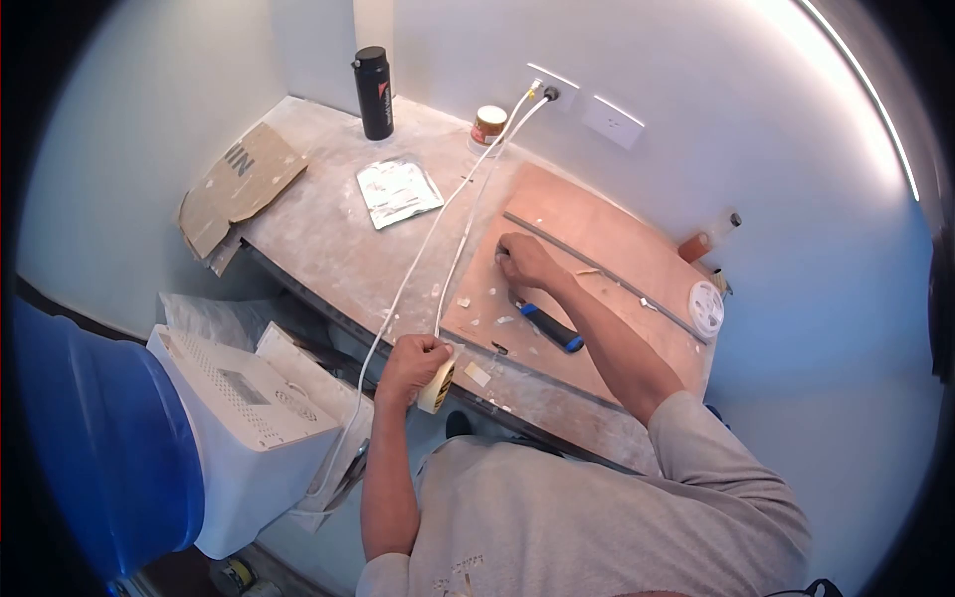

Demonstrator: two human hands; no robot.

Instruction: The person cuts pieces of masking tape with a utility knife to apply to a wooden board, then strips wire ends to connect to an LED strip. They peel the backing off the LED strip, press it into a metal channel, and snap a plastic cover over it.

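Observation:
My left hand (410,366) is closed around a roll of yellowish tape (436,388) at the front edge of the table. White cables pass close beside that hand. My right hand (525,261) is over the reddish board (557,199), its fingers bent together; whatever they pinch is too small or hidden to make out. Just below my right forearm lies a tool with a blue and black handle (553,328), its tip pointing toward that hand. A long thin grey strip (652,294) runs across the board beyond my right hand and arm.
Two white cables (430,239) hang from the wall outlet (553,92) across the table. A black bottle (374,95), a small jar (487,127), a silver pouch (398,194) and torn cardboard (244,189) lie farther back. A white reel (706,310) sits right; a white water dispenser (244,418) stands left.

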